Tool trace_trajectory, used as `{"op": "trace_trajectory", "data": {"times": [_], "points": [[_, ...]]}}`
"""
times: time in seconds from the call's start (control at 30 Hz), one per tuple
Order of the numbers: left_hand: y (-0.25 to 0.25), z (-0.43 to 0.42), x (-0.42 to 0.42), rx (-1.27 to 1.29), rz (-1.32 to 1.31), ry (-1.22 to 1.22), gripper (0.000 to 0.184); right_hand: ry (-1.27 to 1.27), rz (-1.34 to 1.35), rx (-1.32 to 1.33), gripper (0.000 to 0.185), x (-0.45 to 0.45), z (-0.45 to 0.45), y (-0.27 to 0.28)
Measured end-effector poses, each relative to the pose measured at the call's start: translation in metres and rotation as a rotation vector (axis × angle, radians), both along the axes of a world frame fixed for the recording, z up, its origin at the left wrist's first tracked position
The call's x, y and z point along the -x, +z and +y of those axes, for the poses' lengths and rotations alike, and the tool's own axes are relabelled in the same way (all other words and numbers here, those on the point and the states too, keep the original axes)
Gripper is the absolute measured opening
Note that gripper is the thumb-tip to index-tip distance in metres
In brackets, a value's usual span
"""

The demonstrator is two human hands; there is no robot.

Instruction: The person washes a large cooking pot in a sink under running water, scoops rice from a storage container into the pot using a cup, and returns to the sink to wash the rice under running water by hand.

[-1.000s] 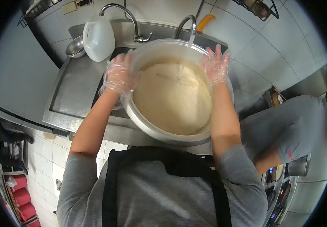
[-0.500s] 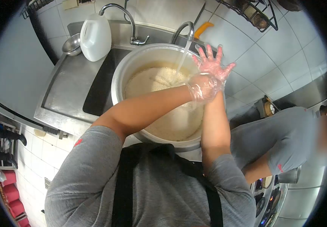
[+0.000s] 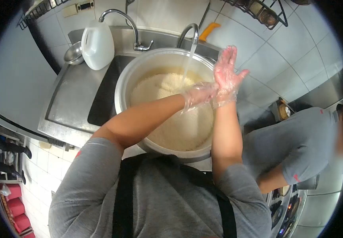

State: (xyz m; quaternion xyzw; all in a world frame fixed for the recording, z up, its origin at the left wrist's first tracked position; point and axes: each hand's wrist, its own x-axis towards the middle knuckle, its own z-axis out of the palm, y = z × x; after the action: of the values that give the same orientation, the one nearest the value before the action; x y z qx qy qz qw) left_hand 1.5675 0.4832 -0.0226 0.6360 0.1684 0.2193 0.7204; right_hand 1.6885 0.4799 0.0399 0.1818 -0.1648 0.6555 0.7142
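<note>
Both my hands wear clear plastic gloves. My right hand point(image 3: 226, 73) is raised beside the pot's right rim, fingers stretched out and thumb apart, holding nothing. My left hand point(image 3: 201, 94) reaches across the pot, its fingers closed at the base of my right palm on the plastic glove point(image 3: 224, 99); its fingertips are partly hidden. Below is a large metal pot point(image 3: 124, 73) holding pale grains point(image 3: 167, 84) under cloudy water. A stream of water falls into it from the right faucet point(image 3: 195, 36).
On the left of the steel sink counter point(image 3: 70, 101) stand a white plastic jug point(image 3: 98, 45) and metal bowls point(image 3: 74, 54). A second faucet point(image 3: 137, 35) rises behind the pot. An orange handle point(image 3: 209, 31) leans by the wall. Another person in grey point(image 3: 290, 139) is close on the right.
My left hand has shifted left from around my right wrist to the palm's edge. The spread fingers of my right hand have come closer together. Water keeps running.
</note>
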Motion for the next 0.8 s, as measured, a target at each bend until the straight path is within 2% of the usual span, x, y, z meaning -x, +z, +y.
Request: {"op": "trace_trajectory", "data": {"times": [0.03, 0.07, 0.13, 0.2, 0.27, 0.3, 0.37, 0.43, 0.47, 0.57, 0.63, 0.73, 0.77, 0.8], "points": [[-0.008, 0.006, -0.006, 0.125, 0.028, -0.06, 0.045, 0.022, 0.063, -0.018, 0.085, 0.004, 0.0, 0.006], [-0.021, 0.012, -0.019, 0.247, 0.055, -0.116, 0.049, 0.06, 0.007, -0.053, 0.083, 0.006, -0.003, 0.009], [-0.034, 0.023, -0.037, 0.419, -0.087, -0.281, 0.052, 0.142, -0.098, -0.151, 0.08, 0.015, -0.01, 0.015], [-0.048, 0.018, -0.039, 0.508, -0.405, -0.504, 0.049, 0.135, -0.046, -0.122, 0.078, 0.02, -0.013, 0.023], [-0.025, 0.001, -0.009, 0.583, -0.514, -0.495, 0.041, 0.18, -0.026, -0.173, 0.075, 0.026, -0.014, 0.025], [0.013, -0.02, 0.006, 0.608, -0.476, -0.374, 0.034, 0.22, -0.041, -0.244, 0.074, 0.028, -0.017, 0.027], [0.032, -0.031, 0.01, 0.499, -0.367, -0.187, 0.031, 0.226, -0.068, -0.333, 0.073, 0.021, -0.012, 0.025], [0.025, -0.035, 0.004, 0.176, -0.247, -0.084, 0.029, 0.173, -0.097, -0.365, 0.075, 0.015, -0.006, 0.017], [0.013, -0.036, -0.002, -0.094, -0.177, -0.074, 0.028, 0.202, -0.038, -0.238, 0.082, 0.02, -0.015, 0.027], [-0.017, -0.036, -0.016, -0.898, 0.042, -0.051, 0.028, 0.13, -0.189, -0.339, 0.087, 0.029, -0.015, 0.031], [-0.023, -0.027, -0.013, -1.174, 0.269, -0.11, 0.029, 0.04, -0.267, -0.396, 0.089, 0.029, -0.011, 0.033], [0.002, -0.016, 0.002, -1.15, 0.666, -0.266, 0.034, -0.107, -0.357, -0.315, 0.088, 0.009, -0.007, 0.017], [0.015, -0.016, 0.009, -1.022, 0.61, 0.008, 0.036, -0.161, -0.385, -0.269, 0.087, 0.005, -0.005, 0.013], [0.031, -0.022, 0.016, -0.884, 0.545, 0.272, 0.039, -0.227, -0.25, 0.016, 0.087, 0.019, -0.019, 0.028]]}}
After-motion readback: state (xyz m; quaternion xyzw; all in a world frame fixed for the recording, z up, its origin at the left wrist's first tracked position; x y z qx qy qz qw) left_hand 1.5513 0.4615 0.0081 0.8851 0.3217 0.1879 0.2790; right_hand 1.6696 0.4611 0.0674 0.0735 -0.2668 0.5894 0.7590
